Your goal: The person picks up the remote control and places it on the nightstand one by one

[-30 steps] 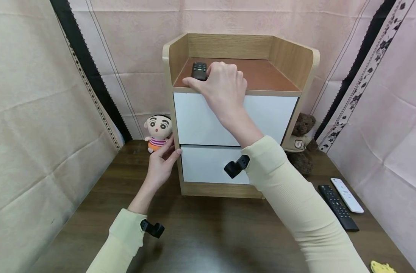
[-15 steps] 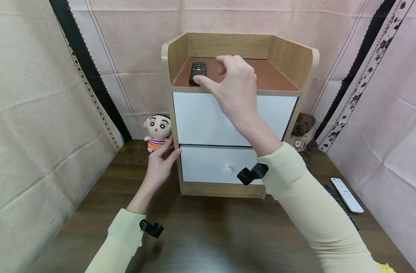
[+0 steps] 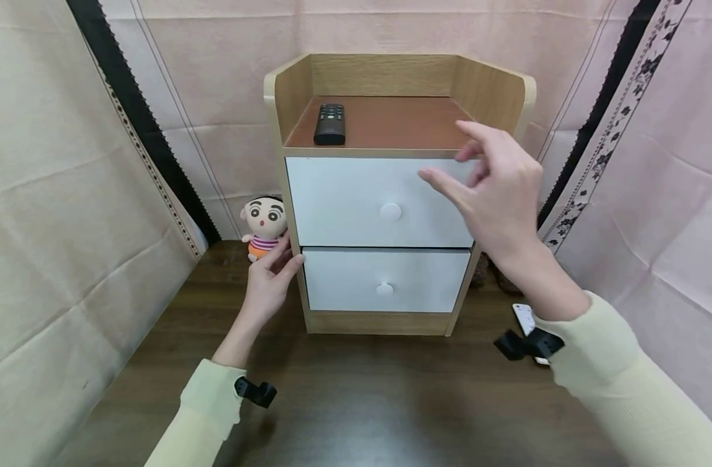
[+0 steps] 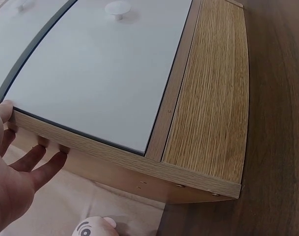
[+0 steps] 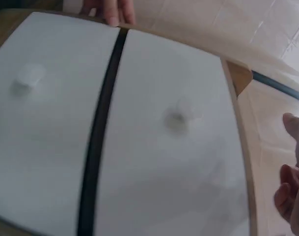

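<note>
My left hand [image 3: 268,282] touches the left side of a small wooden cabinet [image 3: 379,323] with two white drawers. In the left wrist view, the thumb of my left hand [image 4: 14,187] lies at the cabinet's front edge and the fairly straight fingertips press the side panel. My right hand [image 3: 498,188] hovers, holding nothing, in front of the cabinet's right side, thumb and fingers apart. A black remote control [image 3: 330,124] lies on the brown top shelf [image 3: 397,123], near its left end. Both the upper drawer [image 3: 344,201] and the lower drawer [image 3: 344,279] stand closed, each with a round white knob.
A cartoon doll [image 3: 264,224] stands behind my left hand. On the table [image 3: 367,395] at right, a white remote [image 3: 524,318] is partly covered by my right arm. Dark fur shows beside the cabinet's lower right. Pale cloth [image 3: 128,292] encloses the sides and back.
My right hand has let go of the black remote control and moved right, away from the shelf. The remote stays on the shelf. My left hand keeps its place on the cabinet's side.
</note>
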Motion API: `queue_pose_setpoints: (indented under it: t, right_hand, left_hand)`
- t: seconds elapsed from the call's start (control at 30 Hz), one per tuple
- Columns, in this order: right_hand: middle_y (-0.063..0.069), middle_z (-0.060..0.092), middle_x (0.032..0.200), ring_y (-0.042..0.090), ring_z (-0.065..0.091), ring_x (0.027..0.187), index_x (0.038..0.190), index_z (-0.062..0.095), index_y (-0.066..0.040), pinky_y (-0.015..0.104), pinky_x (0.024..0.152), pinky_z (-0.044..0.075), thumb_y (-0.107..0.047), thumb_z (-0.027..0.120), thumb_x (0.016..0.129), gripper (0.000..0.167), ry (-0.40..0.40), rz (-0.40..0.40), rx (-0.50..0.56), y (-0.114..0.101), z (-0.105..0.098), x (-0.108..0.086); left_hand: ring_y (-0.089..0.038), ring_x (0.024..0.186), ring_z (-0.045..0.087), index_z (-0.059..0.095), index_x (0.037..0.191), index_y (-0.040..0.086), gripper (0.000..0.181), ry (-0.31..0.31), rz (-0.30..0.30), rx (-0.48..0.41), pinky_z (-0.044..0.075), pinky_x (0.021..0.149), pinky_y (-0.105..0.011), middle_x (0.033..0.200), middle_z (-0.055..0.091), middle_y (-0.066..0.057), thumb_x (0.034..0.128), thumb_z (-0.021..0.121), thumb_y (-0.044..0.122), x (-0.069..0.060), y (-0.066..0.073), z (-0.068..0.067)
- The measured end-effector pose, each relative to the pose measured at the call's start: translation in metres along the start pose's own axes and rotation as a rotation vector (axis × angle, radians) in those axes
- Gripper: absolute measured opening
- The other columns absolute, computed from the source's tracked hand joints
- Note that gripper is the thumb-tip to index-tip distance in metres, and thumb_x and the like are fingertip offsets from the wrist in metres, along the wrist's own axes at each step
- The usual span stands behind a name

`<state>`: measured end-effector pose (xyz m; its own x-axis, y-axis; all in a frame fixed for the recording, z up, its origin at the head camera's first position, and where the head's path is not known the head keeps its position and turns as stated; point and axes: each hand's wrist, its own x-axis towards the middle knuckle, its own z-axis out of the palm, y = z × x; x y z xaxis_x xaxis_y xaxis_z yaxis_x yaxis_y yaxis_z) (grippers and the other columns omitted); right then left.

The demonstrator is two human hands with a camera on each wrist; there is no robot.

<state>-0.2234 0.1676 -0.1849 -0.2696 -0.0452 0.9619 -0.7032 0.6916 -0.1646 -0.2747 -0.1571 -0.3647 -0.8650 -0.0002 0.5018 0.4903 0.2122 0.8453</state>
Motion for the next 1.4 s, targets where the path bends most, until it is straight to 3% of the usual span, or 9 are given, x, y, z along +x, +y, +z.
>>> queue_pose_setpoints:
  t: [0.17,0.3,0.43,0.53,0.73,0.87,1.1,1.4]
  right_hand:
    - [0.016,0.071,0.082,-0.002,0.047,0.062,0.114,0.075,-0.002,0.011,0.065,0.034,-0.069,0.073,0.083,0.074,0.082,0.022,-0.010,0.020,-0.025,-0.027]
    - [0.018,0.071,0.082,-0.015,0.044,0.068,0.113,0.075,0.000,0.008,0.068,0.034,-0.070,0.071,0.083,0.076,0.064,0.045,-0.077,0.035,-0.047,-0.047]
    - [0.018,0.071,0.086,-0.019,0.043,0.070,0.115,0.074,0.001,0.007,0.069,0.034,-0.064,0.074,0.085,0.072,0.019,0.093,-0.130,0.050,-0.067,-0.067]
    - [0.015,0.071,0.089,-0.021,0.043,0.070,0.118,0.074,0.000,0.008,0.070,0.033,-0.047,0.082,0.086,0.058,-0.020,0.151,-0.169,0.061,-0.080,-0.082]
    - [-0.023,0.063,0.092,-0.022,0.045,0.067,0.123,0.072,-0.001,0.005,0.069,0.034,-0.012,0.089,0.078,0.049,-0.053,0.274,-0.198,0.077,-0.098,-0.111]
    - [-0.041,0.055,0.093,-0.022,0.047,0.064,0.124,0.072,-0.002,0.001,0.064,0.036,-0.006,0.090,0.077,0.051,-0.058,0.336,-0.200,0.086,-0.105,-0.130]
    - [-0.035,0.058,0.087,-0.015,0.050,0.059,0.124,0.072,-0.001,0.004,0.057,0.037,-0.007,0.089,0.079,0.048,-0.079,0.496,-0.206,0.091,-0.115,-0.163]
    - [-0.040,0.055,0.087,-0.018,0.048,0.057,0.122,0.073,-0.001,0.004,0.058,0.035,-0.009,0.088,0.079,0.046,-0.068,0.576,-0.256,0.104,-0.127,-0.200]
  left_hand:
    - [-0.030,0.127,0.059,0.050,0.151,0.010,0.055,0.005,0.005,0.003,0.052,0.096,-0.023,0.145,0.057,-0.017,0.1002,0.069,0.015,0.001,-0.001,-0.001]
    - [-0.030,0.126,0.059,0.050,0.151,0.009,0.055,0.001,0.013,0.006,0.052,0.096,-0.021,0.145,0.057,-0.017,0.1001,0.069,0.014,0.001,-0.001,-0.001]
    - [-0.029,0.126,0.059,0.051,0.151,0.009,0.054,-0.001,0.013,-0.002,0.052,0.096,-0.021,0.145,0.057,-0.016,0.1001,0.069,0.013,0.001,-0.001,0.000]
    - [-0.029,0.127,0.059,0.051,0.151,0.010,0.054,-0.001,0.010,-0.010,0.052,0.096,-0.022,0.145,0.057,-0.016,0.1001,0.069,0.013,0.002,-0.002,0.000]
    - [-0.029,0.127,0.059,0.051,0.152,0.011,0.055,-0.002,-0.007,-0.012,0.052,0.097,-0.025,0.145,0.057,-0.016,0.1000,0.070,0.015,0.002,-0.002,0.001]
    - [-0.029,0.127,0.059,0.050,0.152,0.011,0.056,-0.002,-0.018,-0.012,0.052,0.098,-0.027,0.144,0.058,-0.017,0.0999,0.070,0.015,0.002,-0.002,0.000]
    - [-0.030,0.128,0.058,0.050,0.152,0.010,0.056,0.000,0.004,-0.029,0.052,0.098,-0.024,0.145,0.057,-0.016,0.0995,0.070,0.012,0.003,-0.002,0.001]
    - [-0.028,0.128,0.058,0.051,0.152,0.012,0.055,-0.001,0.004,-0.021,0.052,0.099,-0.026,0.145,0.058,-0.015,0.0998,0.070,0.014,0.001,-0.002,0.001]
